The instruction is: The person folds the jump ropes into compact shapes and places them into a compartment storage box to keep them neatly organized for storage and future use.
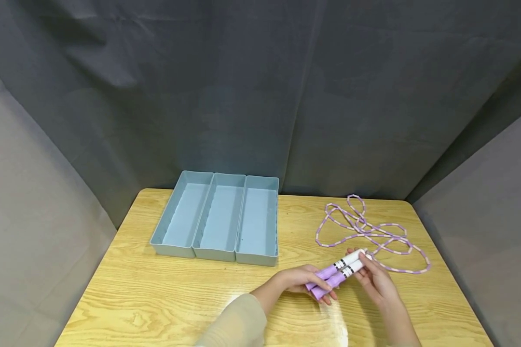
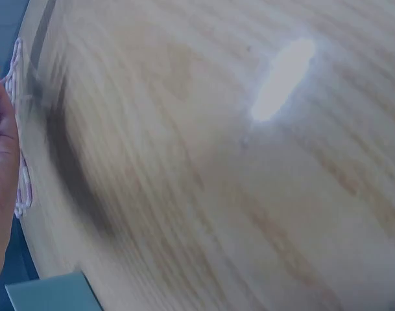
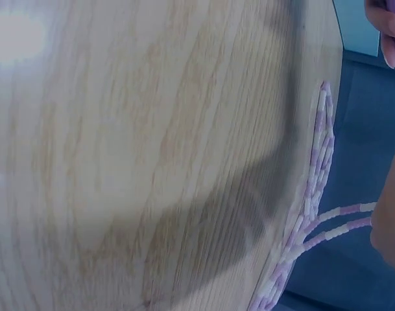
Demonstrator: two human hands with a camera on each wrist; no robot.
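Observation:
A beaded jump rope has two purple-and-white handles lying side by side in front of me. My left hand grips both by their purple ends. At the white ends, my right hand pinches the pair with thumb and fingers. The purple-and-white cord runs from there into loose loops on the table. In the right wrist view, two strands of the cord rise to my right hand. The left wrist view catches only part of my left hand and a purple handle end.
Three blue-grey rectangular bins stand side by side at the back left of the wooden table. A dark curtain hangs behind the table, with grey panels at both sides.

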